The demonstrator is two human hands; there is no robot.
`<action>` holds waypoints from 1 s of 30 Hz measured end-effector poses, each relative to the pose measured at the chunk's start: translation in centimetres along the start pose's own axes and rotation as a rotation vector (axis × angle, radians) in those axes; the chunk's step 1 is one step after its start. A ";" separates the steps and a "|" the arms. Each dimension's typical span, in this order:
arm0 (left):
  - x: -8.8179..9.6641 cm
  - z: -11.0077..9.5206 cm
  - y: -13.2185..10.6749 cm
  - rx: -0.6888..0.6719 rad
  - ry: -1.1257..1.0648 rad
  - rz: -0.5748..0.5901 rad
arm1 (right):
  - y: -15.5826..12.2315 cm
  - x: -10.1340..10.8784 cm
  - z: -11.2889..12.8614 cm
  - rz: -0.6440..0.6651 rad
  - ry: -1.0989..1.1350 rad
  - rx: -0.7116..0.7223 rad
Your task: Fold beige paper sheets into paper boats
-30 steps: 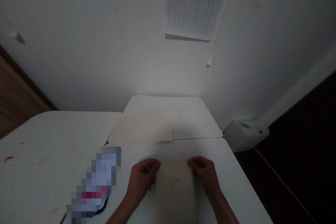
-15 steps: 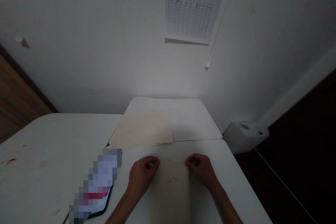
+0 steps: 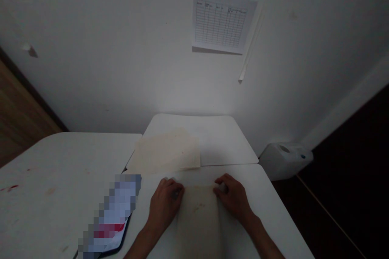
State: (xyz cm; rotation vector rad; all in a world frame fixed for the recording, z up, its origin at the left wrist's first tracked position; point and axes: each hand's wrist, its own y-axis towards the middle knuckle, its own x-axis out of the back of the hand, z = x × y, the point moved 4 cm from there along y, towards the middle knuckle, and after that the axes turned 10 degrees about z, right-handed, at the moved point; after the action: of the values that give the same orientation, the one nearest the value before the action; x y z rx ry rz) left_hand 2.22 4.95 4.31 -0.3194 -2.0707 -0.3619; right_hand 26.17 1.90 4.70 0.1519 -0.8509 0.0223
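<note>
A long cream sheet (image 3: 199, 222), cloth or paper, lies lengthwise in front of me, with small brownish marks near its far end. At its far left corner, the thumb and fingers of my left hand (image 3: 166, 202) are pinched together on the edge. My right hand (image 3: 233, 195) is by the far right corner. Its thumb touches the sheet's edge while the index finger is raised a little apart from it. The sheet's near end runs out of view at the bottom. Beyond my hands, a second cream sheet (image 3: 167, 151) rests flat across the table joint.
White tables (image 3: 75, 162) adjoin ahead and to the left; the left one has reddish stains. A phone-like device (image 3: 114, 214), its screen blurred out, lies left of my left arm. A printed chart (image 3: 220, 24) hangs on the wall. A white container (image 3: 285, 162) stands right of the table.
My right hand's index finger has lifted away from the thumb, loosening its pinch at the corner. My left hand stays at its corner, its fingers more curled. The view has tilted slightly.
</note>
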 end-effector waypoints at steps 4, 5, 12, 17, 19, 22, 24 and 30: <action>-0.3 0.3 0.1 -0.032 -0.008 -0.017 | -0.1 -0.8 -0.4 0.034 -0.019 0.163; -0.3 0.3 0.1 -0.035 -0.006 -0.017 | -0.2 -1.0 -0.6 0.041 -0.032 0.203; -0.4 0.4 0.3 -0.037 -0.001 -0.040 | -0.5 -1.5 -2.0 0.078 -0.083 0.292; -0.4 0.4 0.2 -0.043 0.003 -0.045 | -0.5 -1.1 -2.0 0.140 -0.139 0.328; -0.5 0.5 0.2 -0.051 -0.003 -0.057 | -0.5 -1.0 -2.0 0.150 -0.132 0.330; -0.7 0.8 0.1 -0.079 -0.016 -0.090 | -0.5 -0.9 -1.9 0.154 -0.126 0.323; -0.8 0.7 0.1 -0.122 -0.010 -0.101 | -0.6 -0.9 -1.7 0.160 -0.131 0.321; -0.9 0.1 0.1 -0.229 0.079 -0.024 | -0.7 -0.6 -1.3 0.205 -0.148 0.323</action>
State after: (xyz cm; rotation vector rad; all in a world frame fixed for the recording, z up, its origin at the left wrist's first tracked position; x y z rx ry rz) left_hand 2.60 5.04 3.52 -0.4105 -1.9596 -0.6190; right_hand 26.82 1.46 3.32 0.3727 -1.0044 0.3454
